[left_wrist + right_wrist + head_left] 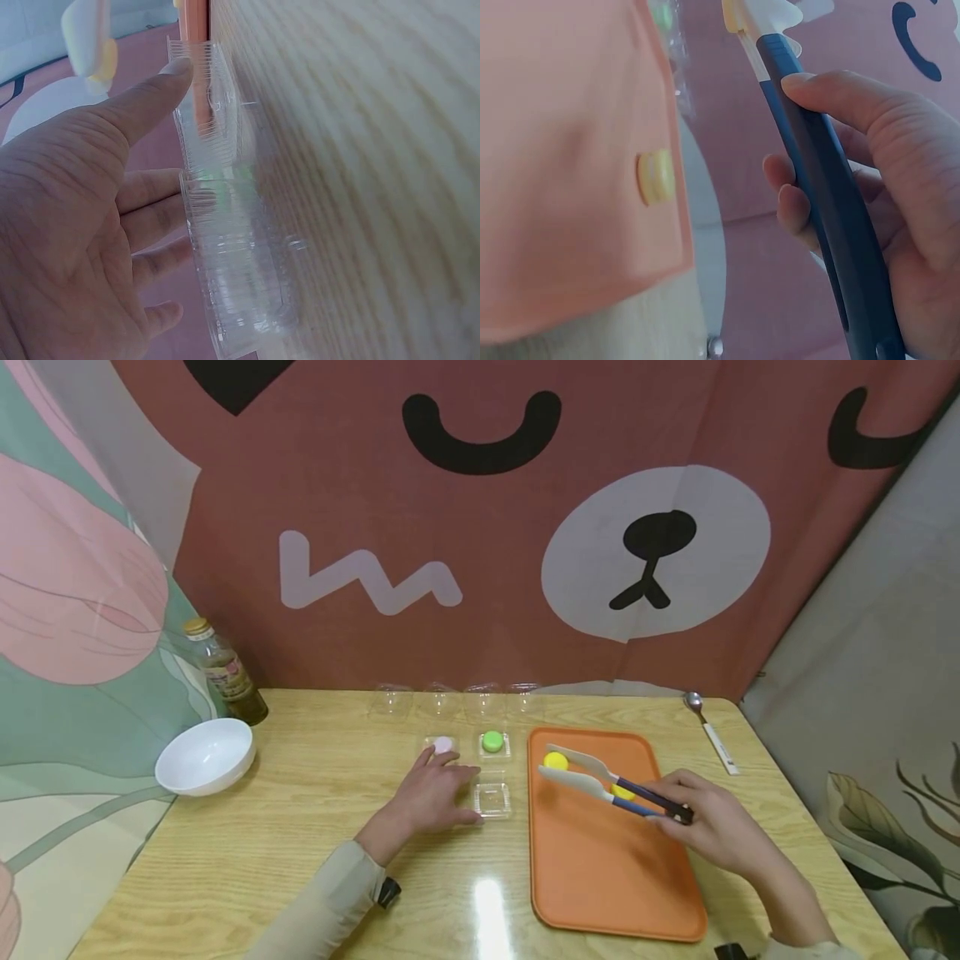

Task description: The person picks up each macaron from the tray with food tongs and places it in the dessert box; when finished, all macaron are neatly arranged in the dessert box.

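My right hand grips a pair of tongs with dark blue handles and pale flat tips. Between those tips is a yellow macaron, over the orange tray. A second yellow macaron lies on the tray, partly behind the tongs in the head view. My left hand is spread beside a clear plastic box, its thumb at the box's rim. Just beyond the left fingers, a pink macaron and a green macaron sit in clear boxes.
Several clear plastic lids or boxes stand in a row along the table's back edge. At the left are a white bowl and an oil bottle. A spoon with a white handle lies right of the tray.
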The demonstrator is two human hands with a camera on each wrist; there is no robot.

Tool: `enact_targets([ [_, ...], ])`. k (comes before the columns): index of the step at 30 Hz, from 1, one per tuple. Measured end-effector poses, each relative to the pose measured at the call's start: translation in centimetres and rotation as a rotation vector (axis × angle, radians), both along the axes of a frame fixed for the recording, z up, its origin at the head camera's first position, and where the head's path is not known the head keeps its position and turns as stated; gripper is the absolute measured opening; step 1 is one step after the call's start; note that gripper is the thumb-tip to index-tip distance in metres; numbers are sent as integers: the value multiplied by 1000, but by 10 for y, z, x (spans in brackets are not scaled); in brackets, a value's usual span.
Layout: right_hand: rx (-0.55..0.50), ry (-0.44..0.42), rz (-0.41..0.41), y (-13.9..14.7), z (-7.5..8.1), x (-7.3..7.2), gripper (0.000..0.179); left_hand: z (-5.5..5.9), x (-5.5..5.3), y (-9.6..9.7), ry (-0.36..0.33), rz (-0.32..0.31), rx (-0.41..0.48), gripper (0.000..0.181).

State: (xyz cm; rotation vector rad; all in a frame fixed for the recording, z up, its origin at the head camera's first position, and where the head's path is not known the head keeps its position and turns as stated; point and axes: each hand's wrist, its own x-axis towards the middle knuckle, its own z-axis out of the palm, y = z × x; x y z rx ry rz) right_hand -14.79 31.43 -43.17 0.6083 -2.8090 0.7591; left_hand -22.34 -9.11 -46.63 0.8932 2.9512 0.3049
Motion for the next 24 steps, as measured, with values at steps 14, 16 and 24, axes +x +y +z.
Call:
enact_targets([
  [14,3,-24,87,-24,13,-11,34,1,-1,2,2,-12,7,74],
  [16,9,-31,104,-28,14,-14,35,1,-1,2,-5,-11,8,74],
  [24,37,-101,151,-40,9,-22,37,0,-5,3,-18,-15,0,74],
])
